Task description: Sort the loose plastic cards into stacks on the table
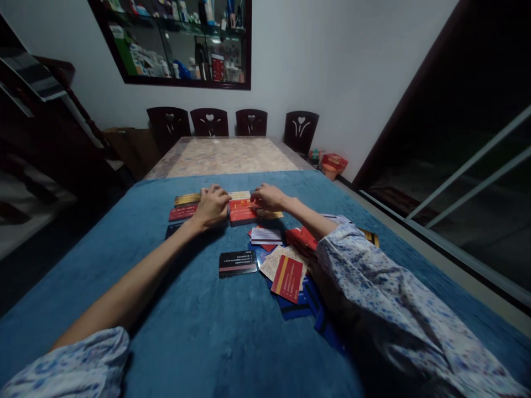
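Just past the middle of the cloth, my left hand (213, 205) is curled, with its fingertips at the left edge of a red card (242, 212). My right hand (267, 198) pinches the same card from its right side. Under and behind these hands lie a cream card (240, 195) and a yellowish card (271, 214), both partly hidden. Left of my left hand, a gold card (187, 199), a dark red card (183, 212) and a dark blue card (173, 229) lie in a column, one below the other.
Nearer to me is a loose heap: a black card (238, 263), a white striped card (266, 236), a red card with a yellow stripe (287, 278) and several blue cards (295, 308). A blue cloth (186, 320) covers the table's near part. Dark chairs (209, 121) stand beyond.
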A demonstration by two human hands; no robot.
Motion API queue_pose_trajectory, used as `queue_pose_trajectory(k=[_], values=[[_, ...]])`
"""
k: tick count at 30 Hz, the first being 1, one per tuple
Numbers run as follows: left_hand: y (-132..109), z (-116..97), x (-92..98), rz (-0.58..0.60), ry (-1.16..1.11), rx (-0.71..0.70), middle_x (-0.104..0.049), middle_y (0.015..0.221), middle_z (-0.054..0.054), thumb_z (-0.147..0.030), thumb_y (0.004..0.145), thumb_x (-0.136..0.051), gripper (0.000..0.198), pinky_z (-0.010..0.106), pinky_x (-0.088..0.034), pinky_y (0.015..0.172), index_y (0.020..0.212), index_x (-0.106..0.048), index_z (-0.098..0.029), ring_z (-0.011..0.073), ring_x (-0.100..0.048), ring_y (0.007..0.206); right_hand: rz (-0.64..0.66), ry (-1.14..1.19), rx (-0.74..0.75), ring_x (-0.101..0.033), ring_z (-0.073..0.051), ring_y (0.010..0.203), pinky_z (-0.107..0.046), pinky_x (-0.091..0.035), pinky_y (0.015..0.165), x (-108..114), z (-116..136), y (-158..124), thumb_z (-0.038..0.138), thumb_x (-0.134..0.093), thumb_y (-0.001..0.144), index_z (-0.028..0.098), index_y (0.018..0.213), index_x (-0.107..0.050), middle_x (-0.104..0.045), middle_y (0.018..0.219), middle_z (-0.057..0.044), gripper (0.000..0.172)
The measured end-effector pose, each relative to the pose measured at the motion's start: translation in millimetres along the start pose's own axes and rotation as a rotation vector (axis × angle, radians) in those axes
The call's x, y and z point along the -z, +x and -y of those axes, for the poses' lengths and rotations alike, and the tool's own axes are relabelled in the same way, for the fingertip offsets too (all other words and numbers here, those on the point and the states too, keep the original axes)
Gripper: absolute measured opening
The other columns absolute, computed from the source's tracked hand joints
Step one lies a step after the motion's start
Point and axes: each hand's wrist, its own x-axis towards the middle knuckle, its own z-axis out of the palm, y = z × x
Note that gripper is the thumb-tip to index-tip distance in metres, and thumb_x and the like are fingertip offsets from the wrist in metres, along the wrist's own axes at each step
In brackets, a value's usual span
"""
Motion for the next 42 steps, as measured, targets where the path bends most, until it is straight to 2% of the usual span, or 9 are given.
queue_pose_trajectory(k=[11,24,32,36,42], values=[[2.4,-54.7,-26.0,-0.138,-0.122,-0.231,-0.072,0.108,0.013,-0.017,0.089,-0.053,0.025,0.055,-0.036,0.095,0.099,-0.075,-0.019,0.0341,-0.051,0.117,-0.035,0.019,-0.087,-0.055,-0.025,0.107,-0.03,-0.038,0.076,-16.9,-35.5,-72.6,0.017,-0.052,0.095,0.023,0.119,-0.073,-0.07,0.117,-0.01,0.032],[11.4,-103.4,-34.8,-0.103,-0.159,-0.345,-0.073,0.109,0.013,-0.015,0.089,-0.052,0.025,0.054,-0.036,0.092,0.098,-0.075,-0.018,0.0338,-0.05,0.117,-0.145,0.083,-0.142,-0.053,-0.023,0.096,-0.03,-0.034,0.073,-42.9,-64.1,-143.9,0.019,-0.056,0.094,0.023,0.109,-0.075,-0.07,0.103,-0.01,0.025],[13.9,-130.4,-38.9,-0.005,-0.264,-0.427,-0.072,0.113,0.011,-0.02,0.092,-0.052,0.025,0.053,-0.035,0.095,0.1,-0.075,-0.02,0.0326,-0.049,0.119,-0.242,0.199,-0.129,-0.052,-0.023,0.095,-0.032,-0.036,0.079,-55.5,-64.4,-171.2,0.02,-0.059,0.093,0.021,0.103,-0.076,-0.07,0.1,-0.009,0.019],[14.7,-145.5,-39.3,0.109,-0.306,-0.497,-0.072,0.12,0.01,-0.02,0.091,-0.052,0.027,0.056,-0.032,0.101,0.106,-0.075,-0.021,0.033,-0.045,0.126,-0.252,0.226,-0.126,-0.052,-0.022,0.093,-0.033,-0.037,0.079,-55.4,-56.7,-177.6,0.024,-0.061,0.093,0.02,0.101,-0.076,-0.07,0.097,-0.01,0.018],[16.1,-157.3,-41.8,0.264,-0.336,-0.606,-0.067,0.135,0.007,-0.006,0.076,-0.052,0.055,0.057,-0.029,0.106,0.125,-0.068,-0.024,0.0336,-0.039,0.136,-0.235,0.23,-0.076,-0.052,-0.021,0.089,-0.033,-0.039,0.084,-57.8,-50.6,-178.6,0.017,-0.056,0.093,0.019,0.1,-0.077,-0.07,0.093,-0.009,0.022]])
